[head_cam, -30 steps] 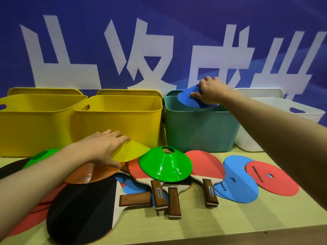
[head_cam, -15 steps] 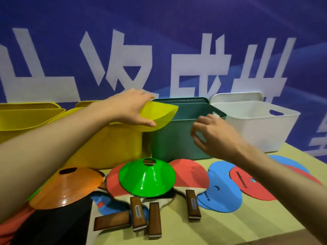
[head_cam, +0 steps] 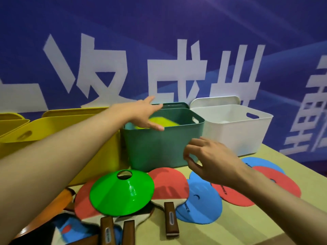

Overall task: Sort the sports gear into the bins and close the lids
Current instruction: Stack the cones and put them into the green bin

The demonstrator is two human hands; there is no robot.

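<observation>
Yellow cone (head_cam: 163,122), seemingly tilted, in green bin (head_cam: 159,149)

backdrop: blue banner (head_cam: 177,32) | print: large white characters | surface: tan table (head_cam: 230,227)

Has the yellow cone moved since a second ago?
Yes. The yellow cone went from the table in front of the yellow bins up and rightward into the green bin, under the open left hand.

This looks like a staged demo spot in a sports or event hall: a big blue banner (head_cam: 177,41) with bold white characters fills the wall behind a pale wooden table (head_cam: 230,227) carrying plastic bins (head_cam: 159,149), paddles (head_cam: 169,183) and training cones (head_cam: 122,191).
</observation>
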